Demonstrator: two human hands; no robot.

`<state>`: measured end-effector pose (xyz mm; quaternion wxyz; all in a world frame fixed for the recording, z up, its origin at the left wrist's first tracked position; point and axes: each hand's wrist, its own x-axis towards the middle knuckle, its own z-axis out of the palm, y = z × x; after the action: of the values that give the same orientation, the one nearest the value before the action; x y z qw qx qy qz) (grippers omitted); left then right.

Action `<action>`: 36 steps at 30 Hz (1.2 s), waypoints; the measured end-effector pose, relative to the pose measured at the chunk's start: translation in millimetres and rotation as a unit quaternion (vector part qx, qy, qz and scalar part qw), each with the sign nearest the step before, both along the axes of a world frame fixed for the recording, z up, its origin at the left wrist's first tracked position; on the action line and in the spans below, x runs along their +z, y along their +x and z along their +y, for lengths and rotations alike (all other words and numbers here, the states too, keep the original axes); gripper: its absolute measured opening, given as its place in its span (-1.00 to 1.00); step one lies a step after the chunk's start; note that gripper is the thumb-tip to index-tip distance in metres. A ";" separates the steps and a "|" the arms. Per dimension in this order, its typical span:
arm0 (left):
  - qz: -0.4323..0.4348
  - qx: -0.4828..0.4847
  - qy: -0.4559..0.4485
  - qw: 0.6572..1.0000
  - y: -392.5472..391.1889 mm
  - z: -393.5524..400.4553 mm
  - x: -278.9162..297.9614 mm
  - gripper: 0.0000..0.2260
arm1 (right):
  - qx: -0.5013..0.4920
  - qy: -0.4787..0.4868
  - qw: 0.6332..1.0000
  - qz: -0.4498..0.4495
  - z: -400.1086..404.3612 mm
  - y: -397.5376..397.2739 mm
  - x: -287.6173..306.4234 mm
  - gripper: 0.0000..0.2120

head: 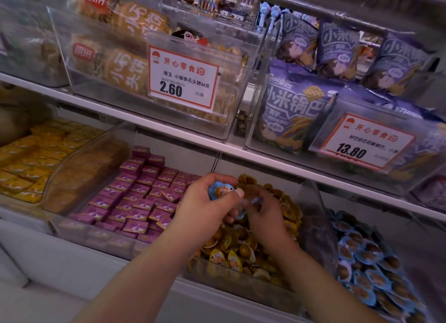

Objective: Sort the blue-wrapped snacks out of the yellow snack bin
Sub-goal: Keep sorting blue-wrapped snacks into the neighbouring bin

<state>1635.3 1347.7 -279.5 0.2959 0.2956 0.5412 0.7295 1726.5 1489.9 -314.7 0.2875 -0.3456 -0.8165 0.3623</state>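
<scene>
Head view: left hand gripping blue-wrapped snack over yellow snack bin; right hand blurred, grasp unclear.

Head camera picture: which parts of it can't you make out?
- Right hand, head view: motion-blurred, so its grip is unclear.
- Blue-wrapped snack in the left hand: fingers cover most of it.
- Clear bin of blue-wrapped snacks: cut off by the right edge.

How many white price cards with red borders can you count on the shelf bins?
2: one price card on the clear bin of yellow biscuit bags, one price card on the purple-bag bin. Others may be out of view.
</scene>
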 end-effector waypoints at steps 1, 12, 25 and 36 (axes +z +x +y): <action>0.011 0.007 -0.004 1.000 1.2 0.6 -0.5 -0.87 | -0.030 -0.037 0.998 0.044 1.0 5.0 9.0 -0.81; 0.174 0.092 -0.048 0.979 89.8 35.2 -5.5 -0.86 | -0.031 -0.507 0.824 0.252 -36.6 85.1 59.6 -0.75; 0.348 -0.033 -0.145 0.926 48.2 46.8 -15.4 -0.69 | -0.104 0.144 0.983 0.044 48.2 182.8 73.2 -0.89; 0.481 -0.160 -0.488 0.711 28.7 58.4 -41.9 0.01 | -0.034 0.136 0.989 -0.044 35.1 145.9 26.2 -0.55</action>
<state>1664.0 1406.1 -321.4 0.2112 0.5028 0.8357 0.0650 1872.4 1525.0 -288.5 0.3079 -0.3465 -0.8578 0.2221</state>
